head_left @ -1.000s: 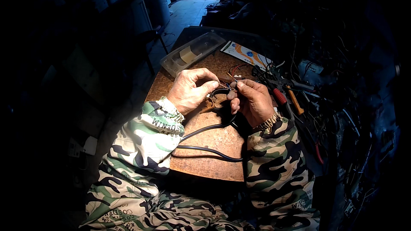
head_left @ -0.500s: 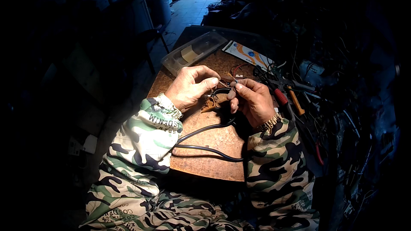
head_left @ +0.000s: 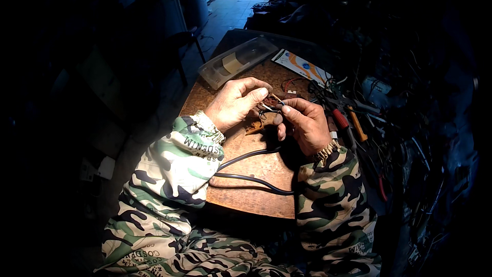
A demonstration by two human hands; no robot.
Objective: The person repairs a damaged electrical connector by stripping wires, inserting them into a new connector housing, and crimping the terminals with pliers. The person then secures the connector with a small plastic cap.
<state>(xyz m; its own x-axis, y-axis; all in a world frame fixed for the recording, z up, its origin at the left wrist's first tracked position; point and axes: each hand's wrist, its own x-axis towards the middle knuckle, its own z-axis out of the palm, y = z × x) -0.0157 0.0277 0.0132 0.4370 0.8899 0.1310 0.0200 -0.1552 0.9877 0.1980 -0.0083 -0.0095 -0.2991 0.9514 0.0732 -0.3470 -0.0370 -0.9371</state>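
Note:
Over the wooden table [head_left: 251,195], my left hand [head_left: 238,105] pinches the end of a thin brownish wire [head_left: 277,98] between thumb and fingertips. My right hand [head_left: 307,125] faces it, its thumb and fingers closed on the end of a black cable, where the thin wires come out. A whitish wire [head_left: 266,107] sticks out between the two hands. Black cable [head_left: 251,177] loops across the table below them and passes behind my right sleeve. An orange-brown piece [head_left: 253,126] lies on the table under my hands; its kind is unclear.
A clear plastic tray [head_left: 212,74] and a white-and-orange printed card [head_left: 302,66] lie at the back. To the right are a red-handled tool [head_left: 340,118], a yellow-handled tool [head_left: 357,123] and tangled wires. A dark stool [head_left: 182,41] stands beyond the table's left side.
My left fingers have shifted from the whitish wire area to the brownish wire, which now runs up to their tips. My right hand keeps its grip. The view has shifted slightly.

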